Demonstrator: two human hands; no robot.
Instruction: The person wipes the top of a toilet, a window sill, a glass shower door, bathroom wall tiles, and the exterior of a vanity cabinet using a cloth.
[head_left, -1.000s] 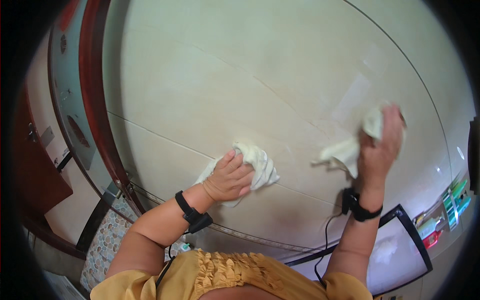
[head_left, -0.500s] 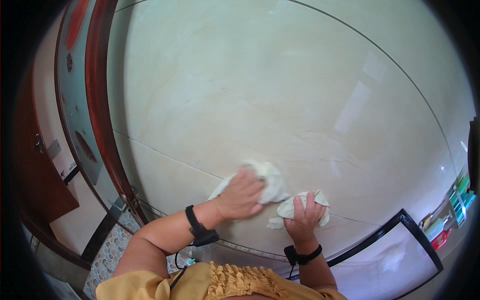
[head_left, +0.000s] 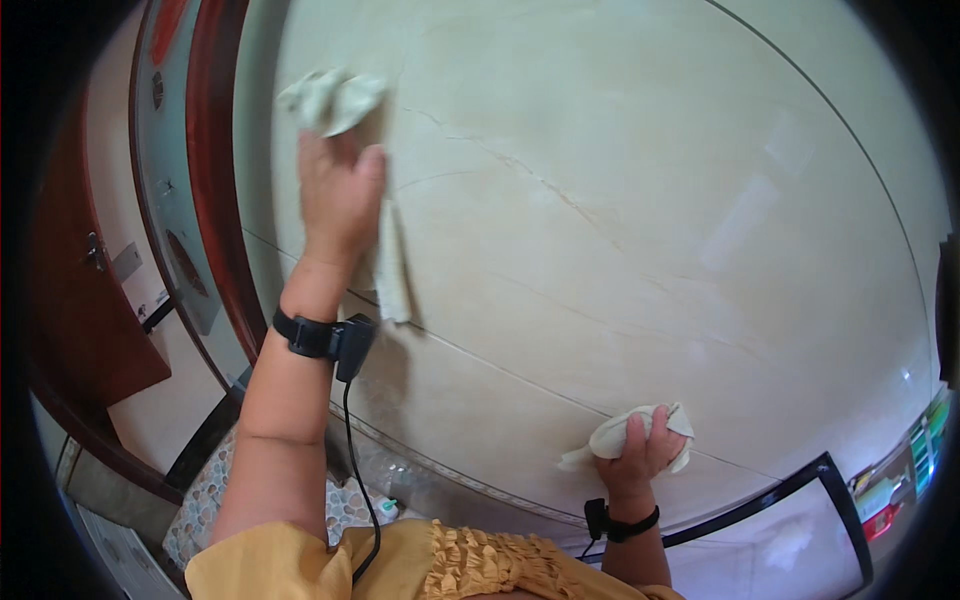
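My left hand [head_left: 342, 195] is high at the left, pressing a pale, off-white cloth [head_left: 335, 98] against the glossy cream tiled wall [head_left: 560, 240]. One part of that cloth bunches up beyond my fingertips, and a loose strip trails down beside my wrist. Lower right, my right hand [head_left: 642, 455] has its fingers curled over a second pale cloth [head_left: 625, 430], bunched up against the wall close to a tile seam. Each wrist wears a black band with a small box on it.
A dark red wooden door frame [head_left: 212, 150] with a patterned glass panel [head_left: 180, 230] runs along the left. Lower right is a black-edged screen or panel [head_left: 770, 530]. Small bottles and packages [head_left: 885, 500] crowd the right edge. Pebble-patterned flooring [head_left: 215, 490] lies below left.
My left hand has swept its cloth up and to the left, from the lower middle to near the door frame. My right hand and its cloth sit slightly lower and further right in view.
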